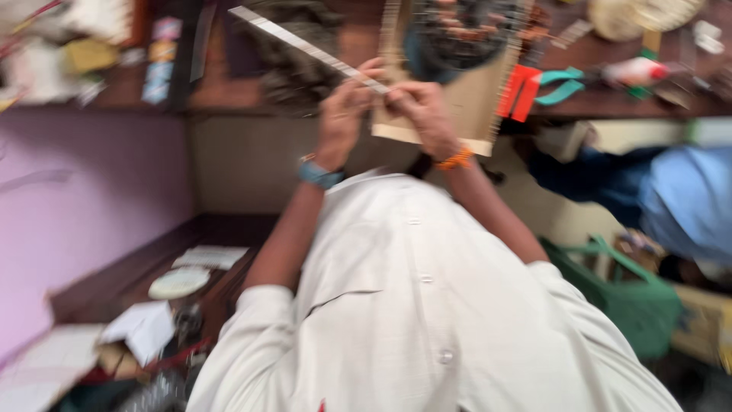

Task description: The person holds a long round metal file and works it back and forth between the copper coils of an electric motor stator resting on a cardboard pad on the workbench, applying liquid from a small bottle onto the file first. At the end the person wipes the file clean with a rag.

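While blur softens detail, left hand [343, 114] pinches the lower end of a metal ruler [305, 47], which slants up-left from it. Right hand [427, 114], just beside, grips the near edge of a cardboard panel [469, 103].

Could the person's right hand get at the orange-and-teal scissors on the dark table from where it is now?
Probably yes. The scissors lie just beyond the cardboard sheet, beside the right hand, with nothing blocking the path. But that hand and the left hand are both occupied with the metal ruler, so it would have to let go first.
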Tool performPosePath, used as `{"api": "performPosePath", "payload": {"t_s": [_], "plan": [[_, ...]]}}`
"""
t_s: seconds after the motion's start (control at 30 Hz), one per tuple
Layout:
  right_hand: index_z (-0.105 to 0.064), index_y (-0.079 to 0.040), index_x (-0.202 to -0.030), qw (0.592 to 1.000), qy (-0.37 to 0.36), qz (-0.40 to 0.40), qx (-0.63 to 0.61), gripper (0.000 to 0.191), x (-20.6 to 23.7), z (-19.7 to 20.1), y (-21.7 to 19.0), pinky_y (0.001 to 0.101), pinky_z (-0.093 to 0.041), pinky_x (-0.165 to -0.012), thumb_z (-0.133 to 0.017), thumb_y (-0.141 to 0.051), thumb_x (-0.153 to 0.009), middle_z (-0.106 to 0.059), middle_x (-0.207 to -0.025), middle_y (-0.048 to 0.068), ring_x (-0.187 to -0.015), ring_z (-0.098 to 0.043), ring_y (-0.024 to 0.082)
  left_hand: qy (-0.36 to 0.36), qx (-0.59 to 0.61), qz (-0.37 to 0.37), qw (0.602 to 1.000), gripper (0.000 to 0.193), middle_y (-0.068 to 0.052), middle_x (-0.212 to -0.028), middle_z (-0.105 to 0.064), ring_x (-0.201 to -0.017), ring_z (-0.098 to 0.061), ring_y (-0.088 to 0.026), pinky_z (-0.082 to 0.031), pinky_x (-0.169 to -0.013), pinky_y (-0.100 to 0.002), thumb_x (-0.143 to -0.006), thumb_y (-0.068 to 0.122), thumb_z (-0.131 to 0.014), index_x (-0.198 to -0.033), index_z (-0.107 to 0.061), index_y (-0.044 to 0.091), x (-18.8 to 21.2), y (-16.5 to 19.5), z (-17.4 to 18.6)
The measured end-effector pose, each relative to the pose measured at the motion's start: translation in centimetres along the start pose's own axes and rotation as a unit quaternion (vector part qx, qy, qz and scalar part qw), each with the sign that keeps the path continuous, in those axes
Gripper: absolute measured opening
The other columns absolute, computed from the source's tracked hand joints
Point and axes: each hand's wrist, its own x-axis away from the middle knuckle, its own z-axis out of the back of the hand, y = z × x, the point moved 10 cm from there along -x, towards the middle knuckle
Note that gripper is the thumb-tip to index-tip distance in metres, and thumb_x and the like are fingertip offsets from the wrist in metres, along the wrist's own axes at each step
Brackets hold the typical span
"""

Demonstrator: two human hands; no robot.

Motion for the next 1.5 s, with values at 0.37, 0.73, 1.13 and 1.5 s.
{"api": "performPosePath", "payload": {"t_s": [0.37, 0.73, 1.13, 1.5], "plan": [[-0.054, -0.006, -0.095, 0.968, -0.214, 0.039, -0.121, 0.036, 4.7, -3.2, -1.6, 0.0276, -0.044, -0.080, -0.050, -0.035, -0.115, -0.050, -0.089, -0.003, -0.085, -0.046, 0.009, 0.246, -0.455, 0.032, 0.856, 0.045, -0.018, -0.123, -0.056, -0.109, -0.062, -0.033, -0.055, -0.082, -0.040, -0.093, 0.003, -0.077, -0.133, -0.059, -0.002, 1.4, 0.4, 11.9], [-0.057, -0.003, -0.095, 0.978, -0.189, 0.071, -0.054, 0.040, 4.9, -0.5, 0.4, 0.0265, -0.043, -0.077, -0.053, -0.040, -0.112, -0.052, -0.086, -0.004, -0.083, -0.046, 0.008, 0.303, -0.528, -0.033, 0.792, 0.021, -0.019, -0.116, -0.057, -0.111, -0.056, -0.039, -0.044, -0.100, -0.053, -0.098, 0.003, -0.076, -0.111, -0.060, -0.003, 1.3, -0.6, 10.7], [-0.059, -0.001, -0.099, 0.993, 0.064, 0.102, -0.006, 0.038, -0.3, 2.9, 0.4, 0.0248, -0.049, -0.077, -0.056, -0.038, -0.110, -0.061, -0.093, 0.000, -0.082, -0.056, 0.007, 0.345, 0.209, 0.011, 0.915, 0.021, -0.009, -0.123, -0.063, -0.114, -0.060, -0.023, -0.051, -0.095, -0.042, -0.104, 0.012, -0.058, -0.123, -0.056, 0.004, 0.2, -1.9, 14.8], [-0.058, -0.001, -0.096, 0.991, -0.030, 0.130, 0.020, 0.038, -6.0, -4.4, -6.2, 0.0217, -0.037, -0.069, -0.054, -0.035, -0.114, -0.052, -0.082, -0.005, -0.076, -0.044, 0.004, 0.109, 0.469, 0.022, 0.876, 0.044, -0.010, -0.136, -0.062, -0.126, -0.063, -0.023, -0.053, -0.111, -0.042, -0.111, 0.043, -0.047, -0.135, -0.058, 0.007, -1.8, 1.0, 6.2]]}}
